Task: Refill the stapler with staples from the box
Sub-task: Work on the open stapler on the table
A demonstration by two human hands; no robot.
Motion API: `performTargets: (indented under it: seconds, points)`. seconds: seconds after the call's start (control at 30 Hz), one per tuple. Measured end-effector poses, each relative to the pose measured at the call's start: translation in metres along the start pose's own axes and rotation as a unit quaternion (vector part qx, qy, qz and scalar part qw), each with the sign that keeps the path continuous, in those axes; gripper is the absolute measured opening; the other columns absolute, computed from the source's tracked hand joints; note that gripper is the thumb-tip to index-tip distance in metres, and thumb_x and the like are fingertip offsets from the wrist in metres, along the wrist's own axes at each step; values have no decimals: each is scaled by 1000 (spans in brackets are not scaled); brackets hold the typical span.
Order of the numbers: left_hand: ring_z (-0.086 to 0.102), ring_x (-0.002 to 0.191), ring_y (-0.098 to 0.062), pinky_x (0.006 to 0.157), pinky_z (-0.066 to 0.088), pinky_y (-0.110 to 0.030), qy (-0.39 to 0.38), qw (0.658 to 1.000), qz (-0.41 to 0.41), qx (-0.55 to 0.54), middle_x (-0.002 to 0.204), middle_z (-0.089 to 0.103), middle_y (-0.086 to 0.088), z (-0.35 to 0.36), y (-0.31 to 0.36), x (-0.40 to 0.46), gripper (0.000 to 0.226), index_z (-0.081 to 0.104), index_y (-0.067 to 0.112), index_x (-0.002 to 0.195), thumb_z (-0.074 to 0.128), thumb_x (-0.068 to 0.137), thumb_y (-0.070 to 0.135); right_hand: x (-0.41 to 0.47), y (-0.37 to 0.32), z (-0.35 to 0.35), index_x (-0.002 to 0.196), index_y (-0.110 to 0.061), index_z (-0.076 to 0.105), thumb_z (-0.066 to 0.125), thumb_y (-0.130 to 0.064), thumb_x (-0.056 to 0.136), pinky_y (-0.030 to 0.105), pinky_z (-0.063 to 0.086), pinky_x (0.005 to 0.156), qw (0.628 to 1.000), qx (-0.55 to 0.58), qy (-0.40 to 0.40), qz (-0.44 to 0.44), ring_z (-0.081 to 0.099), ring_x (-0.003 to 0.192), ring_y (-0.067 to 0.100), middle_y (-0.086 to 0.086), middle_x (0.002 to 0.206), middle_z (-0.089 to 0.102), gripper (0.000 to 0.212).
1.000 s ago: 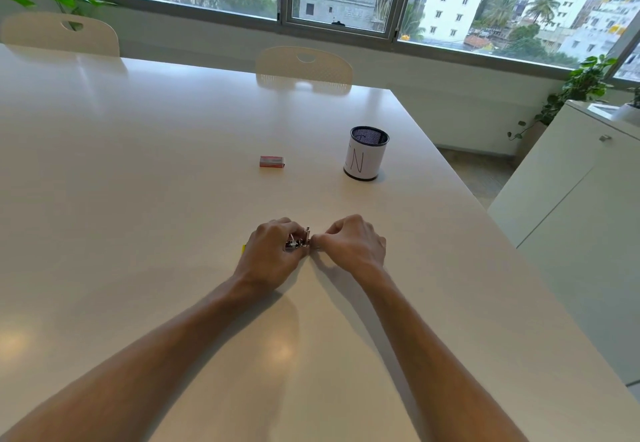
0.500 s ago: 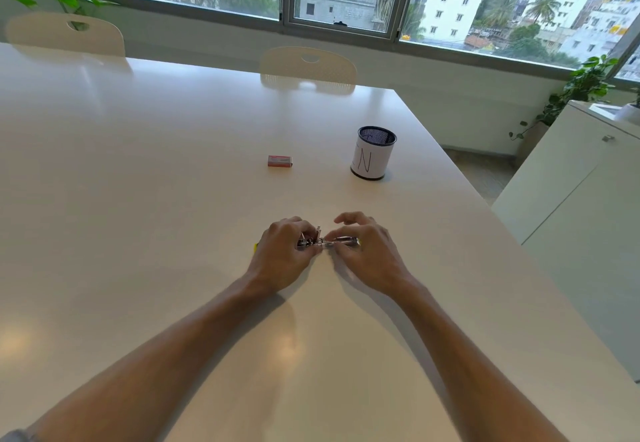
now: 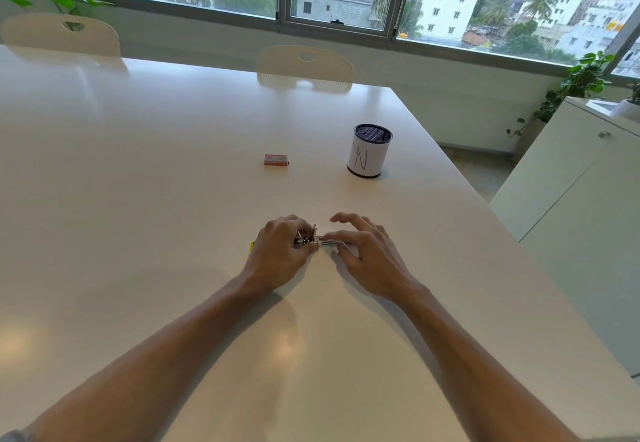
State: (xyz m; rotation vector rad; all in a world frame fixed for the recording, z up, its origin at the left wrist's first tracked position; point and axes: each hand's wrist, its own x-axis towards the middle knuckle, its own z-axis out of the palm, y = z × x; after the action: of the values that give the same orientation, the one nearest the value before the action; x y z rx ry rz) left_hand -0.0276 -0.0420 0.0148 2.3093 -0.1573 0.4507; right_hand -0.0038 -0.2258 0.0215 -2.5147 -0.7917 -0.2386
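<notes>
The stapler (image 3: 309, 239) lies on the white table (image 3: 145, 178) between the two hands, near the middle of the view; its metal parts show, and a sliver of yellow peeks out at the left edge of the left hand (image 3: 277, 254). That hand's fingers are curled round the stapler's body, gripping it. The right hand (image 3: 363, 254) sits just beside it on the right, thumb and forefinger pinching a thin metal piece that sticks out of the stapler's right end, the other fingers spread and lifted. Whether this piece is a strip of staples or part of the stapler cannot be told.

Farther back on the table, well apart from the hands, lies the small red staple box (image 3: 276, 159); its print is too small to read. To its right stands a black mesh pen cup (image 3: 369, 151) wrapped in white paper with a handwritten "N"
</notes>
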Motion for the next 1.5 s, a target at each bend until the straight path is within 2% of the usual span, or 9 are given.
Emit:
performTargets:
  seconds: [0.13,0.23,0.37,0.53,0.73,0.9,1.13,1.4,1.5]
  points:
    - [64,84,-21,81,52,-40,-1,1000,-3,4,94,72,-2,0,0,0,21,73,11,94,79,77,22,1,0,-1,106,-24,74,62,-18,91,33,35,97,998,12,62,26,58,112,14,-7,127,61,20]
    - [65,84,-21,81,53,-40,-1,1000,-5,3,95,72,-2,0,0,1,21,74,11,94,79,77,22,2,-1,-2,94,-24,76,65,-19,87,28,30,90,995,-25,84,50,59,106,14,-7,121,64,14]
    - [65,84,-21,81,53,-41,0,1000,-4,2,94,72,-1,1,0,0,22,73,10,95,79,77,22,3,-5,0,88,-22,77,66,-27,85,25,27,90,992,-58,82,82,58,106,13,-7,121,65,12]
    - [65,84,-20,81,53,-39,8,1000,2,5,92,72,-1,1,0,1,21,73,10,92,79,77,23,13,-19,-2,81,-21,79,70,-39,81,32,33,94,986,-90,82,115,57,109,15,-6,120,65,20]
    - [66,82,-21,78,54,-40,21,1000,15,9,89,72,-1,1,2,-1,18,74,10,89,79,75,18,26,-40,-3,79,-18,76,70,-43,77,36,40,91,969,-125,82,195,59,100,19,-3,104,66,26]
    - [66,80,-22,76,53,-37,27,999,19,15,87,72,-2,1,2,-1,19,75,9,89,81,74,20,34,-49,-6,83,-14,74,64,-34,73,37,45,87,960,-119,50,248,62,92,24,1,93,68,24]
    - [65,79,-22,74,53,-36,29,999,27,14,86,71,-3,0,3,-1,19,75,9,88,81,74,19,38,-46,-13,69,-15,73,67,-30,69,34,45,79,951,-48,13,304,64,77,24,2,75,71,16]
    - [65,81,-23,75,53,-38,36,998,42,23,88,72,-5,-1,6,-3,19,75,6,90,80,76,16,32,-45,-9,73,-17,77,68,-33,72,34,52,76,953,-8,22,301,66,71,19,-2,73,74,19]
    - [65,83,-23,76,53,-38,34,998,46,32,89,71,-5,0,6,-4,19,74,5,90,79,76,17,28,-45,-5,70,-18,77,68,-31,70,30,51,68,949,19,43,313,65,66,16,-5,69,73,15]
